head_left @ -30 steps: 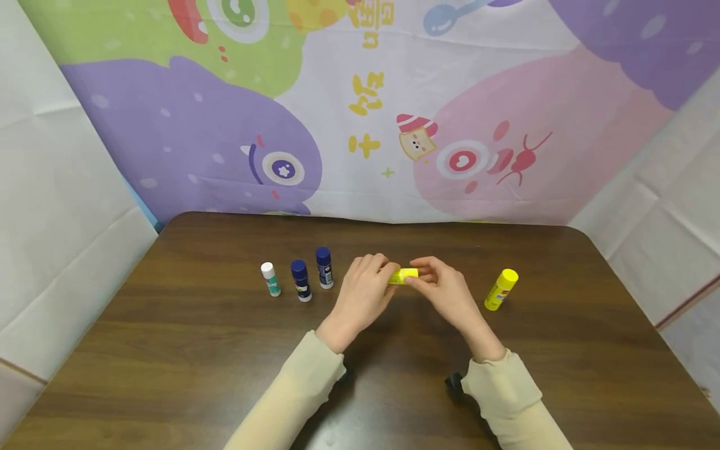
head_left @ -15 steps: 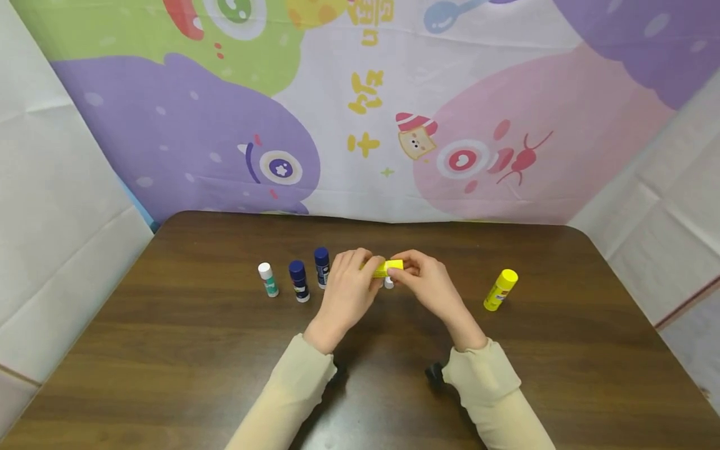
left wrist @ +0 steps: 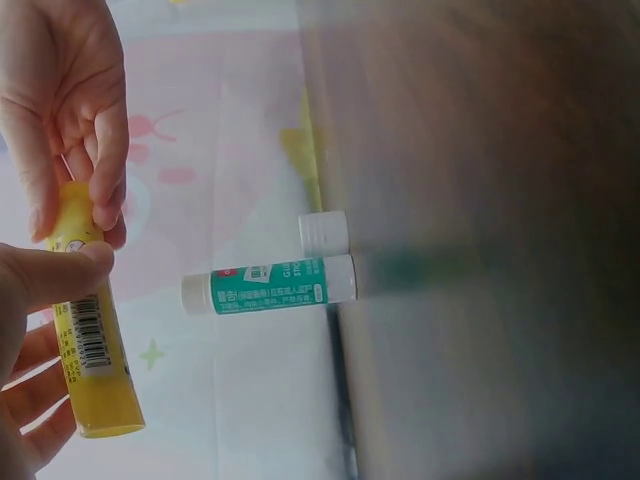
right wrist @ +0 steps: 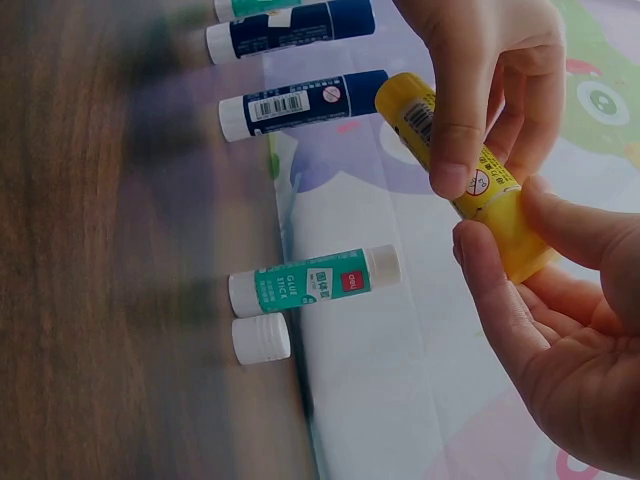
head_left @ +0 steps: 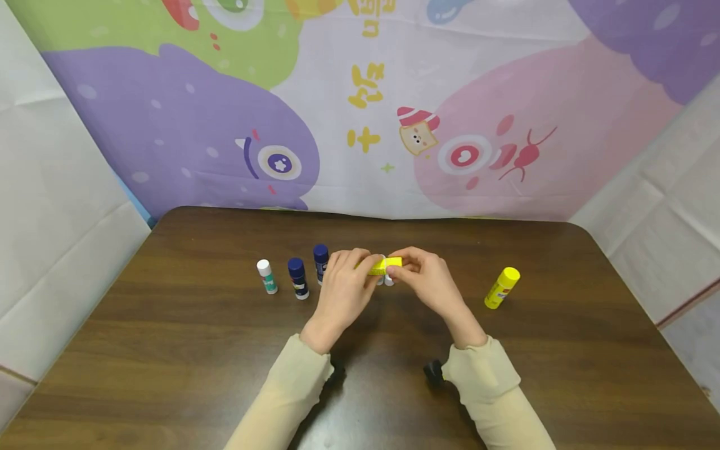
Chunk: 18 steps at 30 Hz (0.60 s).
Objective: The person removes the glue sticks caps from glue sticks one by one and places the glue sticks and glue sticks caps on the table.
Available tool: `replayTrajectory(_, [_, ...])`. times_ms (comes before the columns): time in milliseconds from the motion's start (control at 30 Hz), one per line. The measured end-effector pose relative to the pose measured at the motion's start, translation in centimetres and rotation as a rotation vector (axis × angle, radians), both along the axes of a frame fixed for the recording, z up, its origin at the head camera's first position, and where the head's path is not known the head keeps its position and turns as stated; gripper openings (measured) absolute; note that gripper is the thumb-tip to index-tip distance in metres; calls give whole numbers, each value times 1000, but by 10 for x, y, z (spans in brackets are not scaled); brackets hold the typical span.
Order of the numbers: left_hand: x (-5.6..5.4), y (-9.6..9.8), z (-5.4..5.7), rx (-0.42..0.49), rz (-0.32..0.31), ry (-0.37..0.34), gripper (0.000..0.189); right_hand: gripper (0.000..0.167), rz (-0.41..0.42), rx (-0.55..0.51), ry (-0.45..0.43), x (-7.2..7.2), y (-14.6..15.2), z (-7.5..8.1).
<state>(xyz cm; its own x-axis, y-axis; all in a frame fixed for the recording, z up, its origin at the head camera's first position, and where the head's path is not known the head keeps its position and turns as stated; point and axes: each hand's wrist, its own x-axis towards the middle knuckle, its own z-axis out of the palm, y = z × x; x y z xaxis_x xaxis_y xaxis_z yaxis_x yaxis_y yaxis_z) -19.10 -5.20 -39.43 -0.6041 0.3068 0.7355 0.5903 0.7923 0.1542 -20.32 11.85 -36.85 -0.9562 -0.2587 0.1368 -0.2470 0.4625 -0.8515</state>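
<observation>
A yellow glue stick (head_left: 385,265) is held up between both hands above the table. My left hand (head_left: 343,284) grips its barrel, thumb across the label in the left wrist view. My right hand (head_left: 433,281) pinches the other end, the yellow cap (right wrist: 522,240), between thumb and fingers. Behind the hands a green-and-white glue stick (right wrist: 315,280) stands upright with its own cap off. A loose white cap (right wrist: 262,338) stands beside it. In the head view these two are mostly hidden behind the yellow stick and the fingers.
Left of the hands stand two navy glue sticks (head_left: 299,279) and a white-capped green one (head_left: 267,277). Another yellow glue stick (head_left: 502,288) is upright at the right. The brown table (head_left: 169,350) ends at a cartoon-printed cloth (head_left: 360,187).
Over the last second both hands have shifted left with the yellow glue stick. White parts behind it have come into view. Little differs from half a second ago.
</observation>
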Motion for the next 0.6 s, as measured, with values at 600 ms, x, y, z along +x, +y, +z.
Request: replayTrajectory(600, [1,-2,-1,-1,-18,-48,32,26,-1,54,45,1,1,-1])
